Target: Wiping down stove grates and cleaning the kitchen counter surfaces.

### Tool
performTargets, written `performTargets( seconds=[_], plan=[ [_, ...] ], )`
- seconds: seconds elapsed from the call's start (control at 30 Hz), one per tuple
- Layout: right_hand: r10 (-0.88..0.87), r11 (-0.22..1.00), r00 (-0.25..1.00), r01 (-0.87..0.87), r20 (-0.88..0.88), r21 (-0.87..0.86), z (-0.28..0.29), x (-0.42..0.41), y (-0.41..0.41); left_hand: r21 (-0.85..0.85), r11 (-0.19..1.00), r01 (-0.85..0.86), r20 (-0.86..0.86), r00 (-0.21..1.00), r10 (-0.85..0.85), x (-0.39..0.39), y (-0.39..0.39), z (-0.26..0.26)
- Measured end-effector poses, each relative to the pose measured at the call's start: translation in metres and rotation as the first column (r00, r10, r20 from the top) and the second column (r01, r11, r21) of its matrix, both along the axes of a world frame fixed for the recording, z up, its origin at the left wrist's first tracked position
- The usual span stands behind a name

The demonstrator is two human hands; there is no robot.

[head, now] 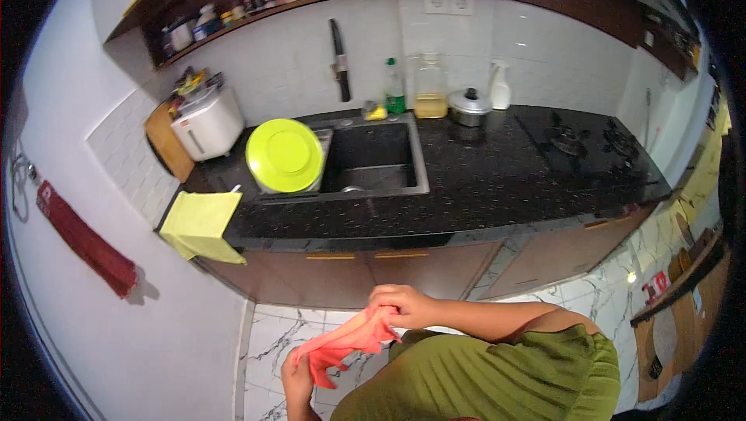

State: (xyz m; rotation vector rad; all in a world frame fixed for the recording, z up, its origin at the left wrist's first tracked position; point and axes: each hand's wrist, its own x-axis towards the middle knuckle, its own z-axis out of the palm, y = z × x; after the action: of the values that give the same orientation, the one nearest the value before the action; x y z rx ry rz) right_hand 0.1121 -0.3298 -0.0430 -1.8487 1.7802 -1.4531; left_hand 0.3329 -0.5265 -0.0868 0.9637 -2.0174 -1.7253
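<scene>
A coral-pink cloth (349, 342) is stretched between my two hands, in front of my body and over the floor. My left hand (297, 380) pinches its lower left end. The upper right end is gripped by my right hand (402, 306), fingers curled over the fabric. Part of the cloth hangs loose in folds below. Beyond my hands stands a black speckled countertop (466, 188) with a sink (373, 155) set into it. A lime-green round lid or basin (284, 154) rests at the sink's left side, and a yellow-green cloth (201, 225) drapes over the counter's left front corner.
On the counter are a white appliance (210, 123), a wooden board (166, 138), a green bottle (394, 88), a glass jar (430, 88), a lidded pot (470, 107), a spray bottle (500, 86) and a hob (583, 141). A knife (340, 62) hangs on the wall.
</scene>
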Motion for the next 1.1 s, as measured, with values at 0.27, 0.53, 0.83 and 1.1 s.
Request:
performTargets(
  seconds=[0.27,0.53,0.83,1.1],
  plan=[
    [0.194,0.904,0.98,-0.159,-0.05,0.396,-0.044,-0.029,-0.094,-0.071,0.996,0.06,-0.061,0.996,-0.064,-0.026,-0.079,0.014],
    [0.391,0.844,0.92,-0.362,0.007,0.396,-0.021,-0.069,-0.223,-0.42,0.902,0.103,0.373,0.925,0.068,-0.025,-0.183,0.062],
    [0.147,0.862,0.91,-0.31,0.389,0.401,0.022,-0.062,-0.3,0.436,0.883,0.175,-0.261,0.963,-0.062,-0.104,-0.231,0.069],
    [-0.287,0.958,0.705,0.196,0.649,0.211,-0.004,-0.077,-0.279,0.124,0.597,0.792,-0.227,0.609,-0.76,-0.192,-0.296,0.077]
  ],
)
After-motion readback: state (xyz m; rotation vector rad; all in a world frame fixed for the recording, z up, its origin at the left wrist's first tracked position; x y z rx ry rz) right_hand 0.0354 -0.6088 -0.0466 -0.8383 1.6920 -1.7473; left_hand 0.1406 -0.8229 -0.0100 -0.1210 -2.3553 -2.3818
